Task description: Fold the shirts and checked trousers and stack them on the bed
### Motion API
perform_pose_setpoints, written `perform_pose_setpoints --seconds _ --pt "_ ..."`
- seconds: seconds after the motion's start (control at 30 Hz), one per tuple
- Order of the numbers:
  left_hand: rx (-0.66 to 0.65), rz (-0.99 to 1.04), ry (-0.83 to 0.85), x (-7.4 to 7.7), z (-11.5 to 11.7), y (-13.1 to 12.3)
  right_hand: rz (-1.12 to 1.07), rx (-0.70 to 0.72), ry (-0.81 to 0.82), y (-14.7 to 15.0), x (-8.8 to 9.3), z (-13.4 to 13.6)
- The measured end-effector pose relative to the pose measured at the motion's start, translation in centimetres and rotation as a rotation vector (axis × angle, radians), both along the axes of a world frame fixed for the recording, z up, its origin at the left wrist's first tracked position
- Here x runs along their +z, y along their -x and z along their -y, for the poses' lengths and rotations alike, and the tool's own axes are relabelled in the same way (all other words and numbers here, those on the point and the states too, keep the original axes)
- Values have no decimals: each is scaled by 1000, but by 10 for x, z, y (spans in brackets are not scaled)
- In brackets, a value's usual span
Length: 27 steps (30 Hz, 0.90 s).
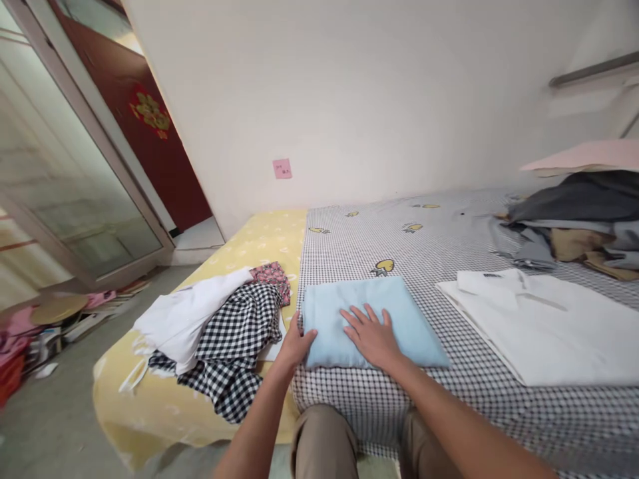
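A light blue folded cloth point(329, 303) lies as a neat, slightly puffy rectangle on the bed in front of me; whether it is a garment is not clear. My right hand point(369, 336) rests flat on top of it, fingers spread. Along its left edge is my left hand point(295, 340), with the thumb on the upper surface and the fingers against the side, apart from the thumb. To the left, a loose heap holds a black-and-white checked garment point(239, 322), a white garment point(184, 316) and a red patterned cloth point(273, 276). A folded white shirt point(544, 326) lies to the right.
A pile of dark and brown clothes point(574, 206) with a pink piece point(594, 156) on top stands at the far right. The bed has a yellow sheet point(269, 233) and a checked sheet point(359, 233). A pink note point(282, 168) is on the wall. Assorted items lie on the floor left.
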State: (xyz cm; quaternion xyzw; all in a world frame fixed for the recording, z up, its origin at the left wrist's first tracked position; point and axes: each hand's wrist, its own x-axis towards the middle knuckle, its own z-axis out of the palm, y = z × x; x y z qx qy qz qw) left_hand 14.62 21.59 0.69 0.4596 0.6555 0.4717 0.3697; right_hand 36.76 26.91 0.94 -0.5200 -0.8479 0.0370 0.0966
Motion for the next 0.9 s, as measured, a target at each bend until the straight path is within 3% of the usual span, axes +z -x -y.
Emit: perform_pose_setpoints --seconds 0.17,0.33,0.5,0.63,0.7,0.8,0.9 --pt "89 -123 57 -8 -5 -4 14 7 31 -2 -9 -7" --pt "168 -244 116 -3 -5 -8 25 2 72 -1 -9 -9" --pt "236 -374 163 12 1 -11 32 -5 86 -2 -7 -8" --pt "327 -521 149 39 14 -24 15 8 79 -3 -8 -7" --pt "367 -635 59 57 18 -37 4 16 77 -4 -9 -7" --pt "351 -956 -220 79 11 -63 5 13 83 -3 -10 -8" --pt "165 -1164 -391 76 -7 -86 17 6 95 -2 -8 -7"
